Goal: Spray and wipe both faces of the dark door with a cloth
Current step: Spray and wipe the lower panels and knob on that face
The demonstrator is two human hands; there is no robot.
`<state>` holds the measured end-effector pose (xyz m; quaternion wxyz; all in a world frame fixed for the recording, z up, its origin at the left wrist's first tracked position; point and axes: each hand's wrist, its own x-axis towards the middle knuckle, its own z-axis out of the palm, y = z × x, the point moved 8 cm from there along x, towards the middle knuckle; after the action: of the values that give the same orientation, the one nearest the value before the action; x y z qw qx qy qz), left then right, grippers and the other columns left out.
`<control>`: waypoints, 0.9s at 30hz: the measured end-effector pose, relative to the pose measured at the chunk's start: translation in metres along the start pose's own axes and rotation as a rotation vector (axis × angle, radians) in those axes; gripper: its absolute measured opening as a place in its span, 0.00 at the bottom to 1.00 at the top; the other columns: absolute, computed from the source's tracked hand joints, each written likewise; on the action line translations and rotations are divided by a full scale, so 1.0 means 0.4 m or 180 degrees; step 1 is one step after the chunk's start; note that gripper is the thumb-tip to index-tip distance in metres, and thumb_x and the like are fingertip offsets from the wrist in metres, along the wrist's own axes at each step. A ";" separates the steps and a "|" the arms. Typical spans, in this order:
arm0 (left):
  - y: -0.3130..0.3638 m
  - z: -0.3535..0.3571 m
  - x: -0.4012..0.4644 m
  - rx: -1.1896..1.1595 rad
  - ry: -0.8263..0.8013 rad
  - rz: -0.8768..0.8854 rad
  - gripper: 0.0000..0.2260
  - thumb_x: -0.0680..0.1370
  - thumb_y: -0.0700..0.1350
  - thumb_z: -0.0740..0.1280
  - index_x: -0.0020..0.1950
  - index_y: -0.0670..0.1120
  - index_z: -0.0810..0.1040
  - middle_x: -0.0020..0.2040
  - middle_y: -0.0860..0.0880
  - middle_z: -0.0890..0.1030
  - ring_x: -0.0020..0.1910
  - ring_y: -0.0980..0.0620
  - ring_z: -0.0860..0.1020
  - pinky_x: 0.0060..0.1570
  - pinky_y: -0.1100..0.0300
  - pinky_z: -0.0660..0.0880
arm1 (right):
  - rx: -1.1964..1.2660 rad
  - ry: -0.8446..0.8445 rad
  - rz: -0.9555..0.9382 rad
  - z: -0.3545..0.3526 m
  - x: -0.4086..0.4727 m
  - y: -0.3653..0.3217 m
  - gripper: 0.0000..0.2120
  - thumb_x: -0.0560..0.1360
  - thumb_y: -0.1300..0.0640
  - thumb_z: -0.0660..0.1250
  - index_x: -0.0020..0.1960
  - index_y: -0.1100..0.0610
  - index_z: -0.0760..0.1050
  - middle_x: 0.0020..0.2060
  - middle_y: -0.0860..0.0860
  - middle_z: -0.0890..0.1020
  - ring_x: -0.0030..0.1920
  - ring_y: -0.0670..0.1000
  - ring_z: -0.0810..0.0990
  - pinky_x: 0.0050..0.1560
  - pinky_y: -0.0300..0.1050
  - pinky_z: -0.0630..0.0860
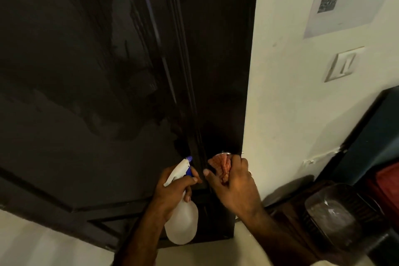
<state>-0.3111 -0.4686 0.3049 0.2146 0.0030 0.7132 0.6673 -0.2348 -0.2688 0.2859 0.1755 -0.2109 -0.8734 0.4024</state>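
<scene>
**Cloth at the knob, sprayer held beside it**

I see the dark door [90, 71] filling the frame from 9 to 12 o'clock, its glossy face streaked with wet patches. Low on its edge strip, near 6 o'clock, my right hand [235, 185] is curled around an orange-pink cloth [220, 165], bunching it against a round metal knob [224, 154] of which only a sliver shows above the cloth. Just beside it, toward 7 o'clock, my left hand [172, 190] grips the neck of a white spray bottle [182, 222]; the blue nozzle [189, 159] points up at the door, close to its surface, with the forefinger lying by the trigger.

At 3 o'clock stands a pale wall [291, 93] carrying a switch plate [343, 63], and at 1 o'clock a paper notice [345, 0] with a blurred square code. At 4 o'clock a dark bin [336, 218] sits low by the wall.
</scene>
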 end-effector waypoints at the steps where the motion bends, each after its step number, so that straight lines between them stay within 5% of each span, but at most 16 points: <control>1: -0.007 -0.008 -0.018 -0.0058 0.0025 -0.0039 0.18 0.77 0.34 0.73 0.64 0.46 0.75 0.47 0.41 0.87 0.27 0.50 0.75 0.28 0.57 0.74 | 0.0088 0.0042 0.0022 -0.002 -0.032 -0.004 0.39 0.75 0.18 0.54 0.73 0.45 0.65 0.63 0.46 0.71 0.57 0.48 0.78 0.54 0.46 0.83; 3: -0.021 -0.023 -0.067 -0.0006 -0.0073 -0.0065 0.18 0.77 0.34 0.74 0.63 0.47 0.75 0.46 0.42 0.88 0.28 0.50 0.75 0.29 0.57 0.74 | 0.0061 0.0259 -0.0167 -0.011 -0.105 -0.028 0.34 0.80 0.23 0.50 0.74 0.44 0.67 0.66 0.48 0.69 0.60 0.50 0.78 0.56 0.45 0.83; 6: -0.047 -0.051 -0.149 0.0153 -0.0258 -0.0045 0.15 0.78 0.34 0.73 0.63 0.42 0.77 0.47 0.42 0.88 0.28 0.50 0.75 0.30 0.57 0.74 | -0.0373 0.0613 -0.0563 -0.018 -0.187 -0.054 0.23 0.86 0.37 0.57 0.77 0.44 0.70 0.73 0.52 0.66 0.62 0.52 0.78 0.59 0.47 0.83; 9: -0.075 -0.093 -0.245 0.0245 -0.0378 0.0018 0.12 0.78 0.33 0.72 0.61 0.36 0.79 0.48 0.40 0.87 0.27 0.51 0.74 0.29 0.57 0.74 | -0.0155 0.0843 -0.0580 -0.046 -0.232 -0.065 0.22 0.82 0.41 0.70 0.71 0.49 0.70 0.63 0.48 0.75 0.54 0.51 0.81 0.52 0.49 0.83; 13: -0.101 -0.146 -0.342 0.0289 -0.0435 -0.0007 0.08 0.78 0.33 0.72 0.57 0.34 0.79 0.49 0.38 0.86 0.26 0.49 0.72 0.28 0.57 0.72 | 0.0779 0.1568 0.0773 -0.056 -0.252 -0.010 0.18 0.81 0.42 0.71 0.57 0.55 0.72 0.50 0.51 0.77 0.48 0.58 0.81 0.48 0.48 0.73; 16: -0.114 -0.168 -0.365 0.0309 -0.0392 -0.0093 0.10 0.78 0.34 0.72 0.59 0.35 0.79 0.49 0.38 0.87 0.26 0.50 0.73 0.29 0.57 0.73 | 0.2938 0.1459 0.2515 0.031 -0.274 0.033 0.21 0.84 0.42 0.66 0.58 0.61 0.77 0.49 0.56 0.84 0.43 0.58 0.85 0.42 0.47 0.78; 18: -0.105 -0.174 -0.366 0.0266 -0.0298 -0.0088 0.10 0.78 0.34 0.72 0.59 0.37 0.80 0.49 0.39 0.87 0.27 0.50 0.74 0.29 0.57 0.73 | 0.3782 0.1350 0.2779 0.055 -0.274 0.021 0.16 0.85 0.49 0.65 0.59 0.63 0.76 0.48 0.59 0.84 0.38 0.58 0.86 0.33 0.44 0.80; 20: -0.089 -0.172 -0.359 0.0189 -0.0197 -0.0048 0.12 0.76 0.34 0.74 0.59 0.39 0.80 0.48 0.39 0.87 0.27 0.50 0.74 0.29 0.57 0.74 | 0.2910 0.1348 0.2451 0.033 -0.278 0.009 0.20 0.84 0.48 0.64 0.64 0.65 0.72 0.55 0.65 0.82 0.49 0.66 0.85 0.41 0.50 0.82; 22: -0.074 -0.160 -0.356 0.0109 -0.0212 0.0007 0.13 0.75 0.34 0.75 0.59 0.39 0.80 0.49 0.38 0.86 0.27 0.51 0.74 0.29 0.57 0.74 | 0.0810 0.1217 0.1737 0.009 -0.290 -0.017 0.28 0.80 0.43 0.69 0.71 0.60 0.68 0.64 0.65 0.76 0.56 0.70 0.81 0.53 0.55 0.81; 27: -0.068 -0.134 -0.355 0.0049 -0.0238 -0.0008 0.13 0.75 0.36 0.76 0.58 0.44 0.80 0.51 0.38 0.86 0.27 0.52 0.75 0.31 0.57 0.76 | -0.1850 0.0905 -0.0348 0.016 -0.283 -0.085 0.26 0.74 0.53 0.75 0.70 0.52 0.73 0.66 0.64 0.73 0.56 0.70 0.80 0.52 0.65 0.81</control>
<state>-0.1913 -0.5639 0.3229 0.2420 0.0287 0.7097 0.6610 -0.1492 -0.3505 0.2928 0.2494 -0.2590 -0.9285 0.0927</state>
